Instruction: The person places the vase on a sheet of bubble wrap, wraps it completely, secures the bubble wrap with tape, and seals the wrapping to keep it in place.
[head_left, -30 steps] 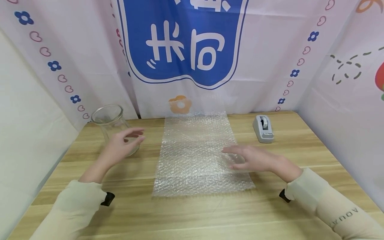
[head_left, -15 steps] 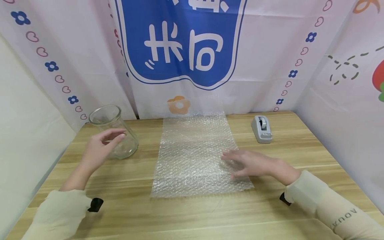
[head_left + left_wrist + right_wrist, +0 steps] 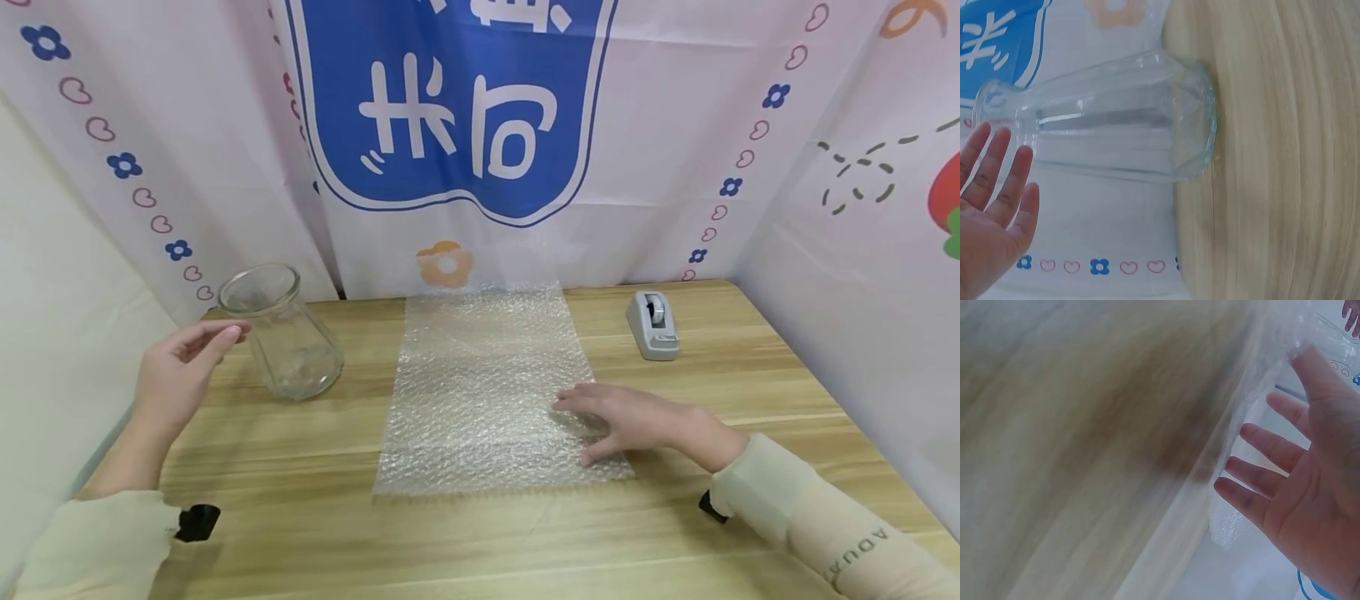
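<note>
Glass jar (image 3: 296, 354) stands upright on table (image 3: 300, 542), left of bubble wrap (image 3: 472, 400), just right of the nearer left hand (image 3: 176, 375), fingers loosely extended; right hand (image 3: 633, 421) spread at the wrap's right edge.

Clear glass jar (image 3: 296, 354), transparent bubble-dotted wrap (image 3: 480, 400), grey tape dispenser (image 3: 651, 337), its roll (image 3: 657, 310) seemingly whitish, yellow-brown wood-grain surface (image 3: 315, 533), cream sleeves (image 3: 97, 546), white far cloth (image 3: 660, 125) with blue flowers (image 3: 731, 187)

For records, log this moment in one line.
left hand: beside glass jar, not gripping | right hand: over right edge of bubble wrap | tape dispenser: untouched
</note>
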`<state>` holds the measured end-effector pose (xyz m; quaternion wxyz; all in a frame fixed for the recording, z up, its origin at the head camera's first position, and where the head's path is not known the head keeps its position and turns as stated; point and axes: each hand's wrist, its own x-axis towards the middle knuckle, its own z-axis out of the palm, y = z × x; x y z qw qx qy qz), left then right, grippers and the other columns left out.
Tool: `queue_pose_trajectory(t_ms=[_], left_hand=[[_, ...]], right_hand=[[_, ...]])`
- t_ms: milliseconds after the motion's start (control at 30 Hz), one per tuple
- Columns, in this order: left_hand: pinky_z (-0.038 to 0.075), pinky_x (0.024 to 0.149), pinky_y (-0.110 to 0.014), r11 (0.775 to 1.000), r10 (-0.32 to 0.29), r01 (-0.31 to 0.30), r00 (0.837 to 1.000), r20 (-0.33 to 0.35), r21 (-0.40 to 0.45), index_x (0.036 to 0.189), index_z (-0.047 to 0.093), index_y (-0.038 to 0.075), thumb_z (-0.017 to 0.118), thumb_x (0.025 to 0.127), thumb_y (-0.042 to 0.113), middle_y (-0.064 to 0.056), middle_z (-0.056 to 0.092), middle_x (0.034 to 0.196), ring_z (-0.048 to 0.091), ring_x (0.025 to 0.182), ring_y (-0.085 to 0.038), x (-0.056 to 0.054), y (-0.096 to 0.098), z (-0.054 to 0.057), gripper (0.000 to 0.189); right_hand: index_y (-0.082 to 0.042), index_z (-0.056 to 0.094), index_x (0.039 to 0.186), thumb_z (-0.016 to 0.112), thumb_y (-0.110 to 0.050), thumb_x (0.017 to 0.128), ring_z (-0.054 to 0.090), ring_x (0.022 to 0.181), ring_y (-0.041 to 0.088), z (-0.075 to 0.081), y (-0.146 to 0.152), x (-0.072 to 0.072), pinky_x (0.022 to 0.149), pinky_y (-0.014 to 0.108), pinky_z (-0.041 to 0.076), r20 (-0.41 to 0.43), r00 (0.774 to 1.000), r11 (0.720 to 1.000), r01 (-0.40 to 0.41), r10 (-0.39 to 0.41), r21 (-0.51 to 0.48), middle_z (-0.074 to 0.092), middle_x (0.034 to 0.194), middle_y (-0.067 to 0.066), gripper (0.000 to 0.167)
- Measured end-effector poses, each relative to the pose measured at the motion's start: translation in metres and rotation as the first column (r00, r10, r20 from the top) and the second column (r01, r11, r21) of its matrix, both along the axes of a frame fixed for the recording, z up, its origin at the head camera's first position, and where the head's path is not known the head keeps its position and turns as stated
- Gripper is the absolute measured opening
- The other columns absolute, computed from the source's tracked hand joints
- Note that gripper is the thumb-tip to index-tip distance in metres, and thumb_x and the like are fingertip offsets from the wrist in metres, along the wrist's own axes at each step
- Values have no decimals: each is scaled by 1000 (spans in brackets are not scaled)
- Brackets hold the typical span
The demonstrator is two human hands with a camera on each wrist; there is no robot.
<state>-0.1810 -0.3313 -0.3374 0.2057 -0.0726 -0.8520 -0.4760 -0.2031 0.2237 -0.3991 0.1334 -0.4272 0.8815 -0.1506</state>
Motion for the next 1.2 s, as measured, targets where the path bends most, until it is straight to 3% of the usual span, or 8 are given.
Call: queue_pose_trajectory(t_ms=[300,567,667,767,867,967,1067,1200], left_hand=[[48,77,-6,996,32,-36,998,52,84,118,74,16,59,106,22,28,69,103,62,100,7,-4,-11,-1,20],[47,75,-6,991,47,-67,984,171,114,115,59,30,66,102,25,29,61,106,56,100,12,-15,-12,-9,16],[47,76,-6,993,52,-72,981,185,99,122,52,28,68,101,25,24,58,111,54,103,9,-20,-9,-11,27],[48,83,-9,995,56,-75,969,239,68,142,40,17,67,101,30,3,55,131,54,118,-7,-25,-5,-11,50],[45,107,-28,995,49,-71,953,300,63,156,25,9,65,101,36,-21,39,153,43,138,-33,-31,0,-10,73],[34,116,-53,994,34,-65,947,319,88,159,23,10,66,101,38,-29,25,162,31,144,-48,-39,5,-11,78],[31,117,-56,989,26,-68,954,298,129,161,23,12,69,99,35,-26,24,163,31,144,-44,-47,13,-14,80],[35,115,-45,983,56,-99,965,256,158,160,20,7,71,98,30,-21,32,156,38,137,-32,-55,23,-16,84]], right_hand=[[-8,53,148,77,-58,81,33,145,46,0,-1,1,117,61,27,49,999,1000,-2,1,18,38,159,20,87],[-7,53,149,84,-52,77,29,147,46,0,-1,3,117,61,26,84,996,999,3,-6,41,33,162,20,90],[-7,53,149,84,-52,78,29,147,48,-1,0,3,116,61,27,97,995,999,-5,1,39,32,162,22,90],[-6,52,149,85,-51,78,28,147,48,0,0,4,116,61,27,109,994,999,-4,0,35,31,162,22,90],[-6,52,149,85,-50,78,27,147,48,0,1,5,116,62,28,116,993,1000,-5,2,28,31,162,22,90],[-6,52,149,86,-50,78,26,148,48,1,2,4,116,62,27,122,992,1000,0,-3,24,31,162,22,90],[-5,52,149,86,-50,76,26,147,49,0,2,4,116,63,27,120,993,1000,2,-5,23,31,162,23,92],[-6,51,150,86,-50,76,25,149,47,0,1,4,117,61,26,131,991,999,10,-14,31,30,163,21,93]])
